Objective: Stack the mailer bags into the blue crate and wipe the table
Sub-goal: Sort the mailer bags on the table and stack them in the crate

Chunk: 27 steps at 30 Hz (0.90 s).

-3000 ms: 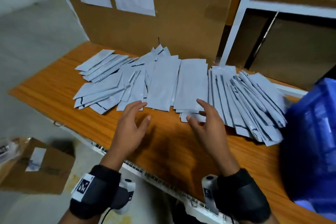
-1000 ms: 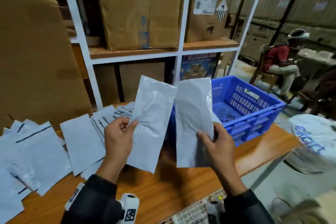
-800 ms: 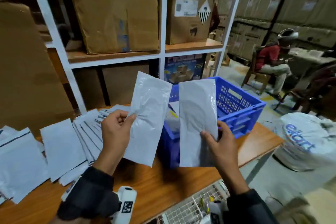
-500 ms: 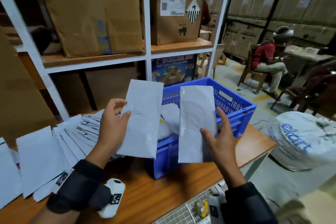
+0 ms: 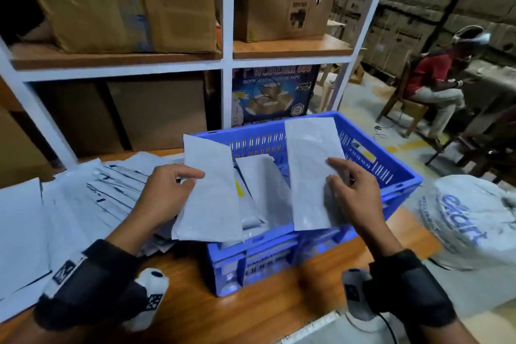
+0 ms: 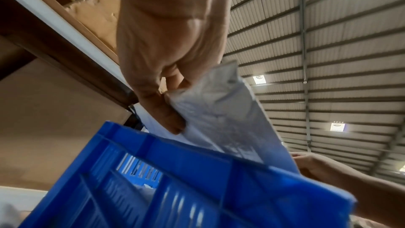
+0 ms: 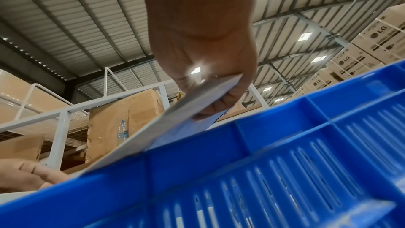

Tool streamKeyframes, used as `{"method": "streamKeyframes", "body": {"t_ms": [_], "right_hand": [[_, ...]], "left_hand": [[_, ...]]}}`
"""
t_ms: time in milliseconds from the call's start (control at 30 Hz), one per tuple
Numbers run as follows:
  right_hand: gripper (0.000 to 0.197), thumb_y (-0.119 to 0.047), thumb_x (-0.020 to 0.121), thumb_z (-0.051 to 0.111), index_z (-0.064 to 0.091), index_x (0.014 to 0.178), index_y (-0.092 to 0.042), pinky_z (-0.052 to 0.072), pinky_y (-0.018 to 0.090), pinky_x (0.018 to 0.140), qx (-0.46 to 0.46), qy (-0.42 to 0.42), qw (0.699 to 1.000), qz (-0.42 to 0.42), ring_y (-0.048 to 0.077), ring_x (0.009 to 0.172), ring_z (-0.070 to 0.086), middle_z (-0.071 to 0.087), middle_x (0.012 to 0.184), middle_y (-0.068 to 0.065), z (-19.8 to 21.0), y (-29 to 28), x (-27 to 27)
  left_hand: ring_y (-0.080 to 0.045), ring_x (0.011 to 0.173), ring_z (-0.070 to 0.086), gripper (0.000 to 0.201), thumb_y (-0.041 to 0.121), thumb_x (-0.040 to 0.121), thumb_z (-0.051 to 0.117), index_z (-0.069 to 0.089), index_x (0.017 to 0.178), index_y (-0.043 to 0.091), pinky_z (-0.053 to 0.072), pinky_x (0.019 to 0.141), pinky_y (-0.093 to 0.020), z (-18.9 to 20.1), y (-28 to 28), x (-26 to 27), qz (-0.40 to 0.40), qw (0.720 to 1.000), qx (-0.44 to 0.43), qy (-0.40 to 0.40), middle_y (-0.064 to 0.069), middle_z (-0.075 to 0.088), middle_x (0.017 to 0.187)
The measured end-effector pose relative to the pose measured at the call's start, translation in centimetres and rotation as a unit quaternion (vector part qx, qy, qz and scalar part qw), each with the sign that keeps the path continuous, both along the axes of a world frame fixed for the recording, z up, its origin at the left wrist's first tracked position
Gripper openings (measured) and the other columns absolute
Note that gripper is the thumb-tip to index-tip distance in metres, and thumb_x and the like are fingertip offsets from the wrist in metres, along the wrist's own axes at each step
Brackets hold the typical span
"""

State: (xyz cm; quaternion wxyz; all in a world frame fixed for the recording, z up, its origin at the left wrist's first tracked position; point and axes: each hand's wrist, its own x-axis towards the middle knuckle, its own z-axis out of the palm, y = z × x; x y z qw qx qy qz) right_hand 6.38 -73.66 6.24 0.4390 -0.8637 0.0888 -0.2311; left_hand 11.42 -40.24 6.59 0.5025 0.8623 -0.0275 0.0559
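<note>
Over the blue crate [image 5: 396, 176], both hands hold one mailer bag each. At the left hand [image 5: 164, 193], thumb and forefinger pinch the left edge of a pale grey mailer bag [image 5: 212, 198]; the left wrist view shows the same hand [image 6: 166, 61] with its thumb pressed on the face of that bag [image 6: 225, 115], whose lower end dips behind the crate's rim [image 6: 197, 152]. The bag hangs tilted, its bottom edge crossing the crate's near left corner.

Right of it, the right hand [image 5: 354, 193] grips a second mailer bag [image 5: 310, 176] by its right edge, thumb on the front and the other fingers behind. Seen from the right wrist, that hand [image 7: 208, 55] clamps this bag [image 7: 162, 122] edge-on just above the crate wall [image 7: 285, 153]. This bag stands nearly upright above the crate's right half.

Between the two hands, further mailer bags [image 5: 265, 187] already lie inside the crate, one leaning against the far wall, with something small and yellow showing beside it.

Left of the left hand, a spread of loose mailer bags [image 5: 83, 198] covers the wooden table [image 5: 251, 310], overlapping one another. Under both wrists the crate sits on that table, close to its near edge.

Beyond the hands stands a white shelf rack [image 5: 227, 64] loaded with cardboard boxes [image 5: 125, 0]. Past the right hand, a printed white sack [image 5: 474, 220] lies on the floor, and a seated person [image 5: 435, 84] is farther off.
</note>
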Motion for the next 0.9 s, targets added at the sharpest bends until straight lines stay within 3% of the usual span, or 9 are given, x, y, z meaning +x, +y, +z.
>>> {"method": "streamKeyframes", "body": {"t_ms": [133, 200, 300, 433, 500, 633, 700, 800, 900], "right_hand": [[0.04, -0.019, 0.079, 0.06, 0.071, 0.117, -0.018, 0.05, 0.038, 0.1, 0.015, 0.013, 1.0, 0.02, 0.013, 0.108, 0.064, 0.07, 0.113, -0.007, -0.2, -2.6, 1.6], [0.037, -0.015, 0.081, 0.062, 0.071, 0.117, -0.018, 0.051, 0.037, 0.094, 0.02, 0.021, 0.999, 0.021, 0.016, 0.103, 0.065, 0.071, 0.111, -0.004, -0.2, -4.3, 2.7], [0.036, -0.002, 0.085, 0.062, 0.07, 0.117, -0.016, 0.049, 0.029, 0.087, 0.029, 0.036, 0.998, 0.038, 0.017, 0.103, 0.065, 0.07, 0.11, -0.001, -0.4, -6.3, 4.5], [0.037, 0.002, 0.086, 0.062, 0.07, 0.118, -0.014, 0.047, 0.029, 0.097, 0.033, 0.048, 0.994, 0.091, 0.014, 0.11, 0.064, 0.07, 0.114, -0.002, -1.2, -7.7, 6.4], [0.036, 0.003, 0.086, 0.063, 0.069, 0.117, -0.014, 0.046, 0.021, 0.096, 0.052, 0.041, 0.992, 0.111, 0.012, 0.108, 0.064, 0.07, 0.113, -0.002, -1.7, -8.1, 6.7], [0.037, -0.001, 0.086, 0.065, 0.068, 0.119, -0.017, 0.041, 0.0, 0.071, 0.08, 0.027, 0.989, 0.121, 0.018, 0.084, 0.063, 0.067, 0.095, -0.018, -2.7, -9.0, 6.7], [0.037, -0.002, 0.086, 0.065, 0.068, 0.12, -0.017, 0.039, -0.002, 0.07, 0.095, 0.023, 0.987, 0.125, 0.016, 0.086, 0.062, 0.069, 0.094, -0.011, -2.9, -9.5, 7.0], [0.037, -0.009, 0.085, 0.065, 0.068, 0.12, -0.02, 0.051, 0.019, 0.076, 0.095, 0.025, 0.986, 0.131, 0.022, 0.065, 0.057, 0.073, 0.099, 0.002, -3.2, -9.5, 7.2], [0.042, -0.025, 0.08, 0.058, 0.067, 0.12, -0.023, 0.053, 0.04, 0.086, 0.089, 0.035, 0.986, 0.139, 0.012, 0.072, 0.049, 0.074, 0.104, 0.003, -3.3, -9.5, 7.0]], "left_hand": [[0.005, 0.074, 0.061, 0.021, 0.004, 0.092, 0.062, 0.076, 0.096, 0.02, 0.046, 0.065, -0.013, 1.5, -0.4, 0.5, 0.001, 1.0, -0.008, 0.025, 0.01, 0.07, 0.094], [0.01, 0.063, 0.056, 0.025, 0.003, 0.092, 0.061, 0.073, 0.099, 0.024, 0.049, 0.065, -0.017, 3.0, -1.1, 1.1, -0.014, 0.999, 0.02, 0.027, 0.011, 0.068, 0.093], [0.008, 0.069, 0.057, 0.029, 0.001, 0.09, 0.063, 0.072, 0.112, 0.017, 0.046, 0.063, -0.011, 4.9, -3.2, 2.5, -0.041, 0.996, 0.075, 0.035, 0.004, 0.07, 0.104], [0.01, 0.052, 0.056, 0.029, 0.002, 0.088, 0.065, 0.072, 0.113, 0.015, 0.037, 0.05, -0.005, 5.8, -8.0, 3.9, -0.047, 0.985, 0.149, 0.069, 0.016, 0.068, 0.085], [0.011, 0.046, 0.052, 0.029, -0.001, 0.086, 0.064, 0.072, 0.11, 0.013, 0.035, 0.046, -0.005, 5.2, -10.6, 4.4, -0.047, 0.98, 0.169, 0.092, 0.02, 0.066, 0.072], [0.005, 0.039, 0.048, 0.031, -0.007, 0.082, 0.066, 0.073, 0.108, 0.008, 0.036, 0.041, -0.01, 3.3, -14.9, 6.2, -0.045, 0.968, 0.181, 0.167, 0.016, 0.058, 0.059], [0.0, 0.039, 0.045, 0.034, -0.009, 0.082, 0.066, 0.072, 0.11, 0.007, 0.037, 0.042, -0.014, 2.2, -16.2, 7.2, -0.029, 0.957, 0.189, 0.219, 0.014, 0.051, 0.048], [-0.012, 0.041, 0.055, 0.037, -0.012, 0.084, 0.062, 0.062, 0.118, 0.005, 0.046, 0.043, -0.021, 0.7, -17.4, 7.5, -0.047, 0.918, 0.187, 0.346, -0.001, 0.059, 0.051], [-0.017, 0.049, 0.061, 0.03, -0.003, 0.088, 0.062, 0.057, 0.116, 0.004, 0.051, 0.048, -0.026, 0.6, -18.5, 7.4, -0.104, 0.845, 0.306, 0.427, -0.009, 0.069, 0.066]]}}
